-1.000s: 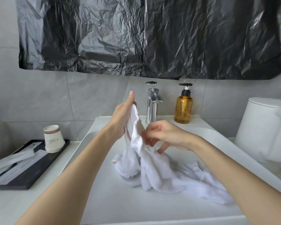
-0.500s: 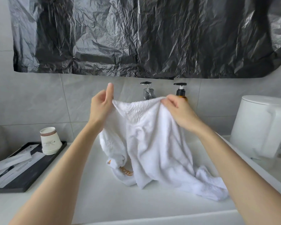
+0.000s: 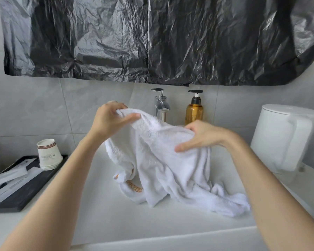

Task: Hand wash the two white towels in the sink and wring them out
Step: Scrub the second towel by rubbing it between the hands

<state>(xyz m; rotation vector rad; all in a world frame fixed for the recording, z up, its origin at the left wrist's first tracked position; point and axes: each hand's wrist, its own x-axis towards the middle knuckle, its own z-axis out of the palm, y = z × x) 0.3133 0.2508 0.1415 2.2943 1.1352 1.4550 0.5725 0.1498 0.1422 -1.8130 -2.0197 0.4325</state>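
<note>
A white towel [image 3: 161,160] is lifted by its top edge above the white sink [image 3: 101,220], its lower part trailing into the basin. My left hand [image 3: 111,120] pinches the upper left corner. My right hand [image 3: 198,136] grips the bunched edge lower and to the right. White cloth with orange lettering [image 3: 132,187] lies crumpled in the basin beneath; I cannot tell where one towel ends and the other begins. The chrome tap [image 3: 160,104] stands behind the towel, with no water visibly running.
An amber soap pump bottle [image 3: 194,109] stands right of the tap. A white kettle [image 3: 281,136] sits on the right counter. On the left, a black tray [image 3: 27,192] holds stacked paper cups [image 3: 48,154] and sachets. Black plastic sheeting [image 3: 152,38] covers the wall above.
Both hands lifted and spread the towel's top edge, then dropped lower. My right hand has sunk and bunched its part of the edge; my left hand has closed on the corner.
</note>
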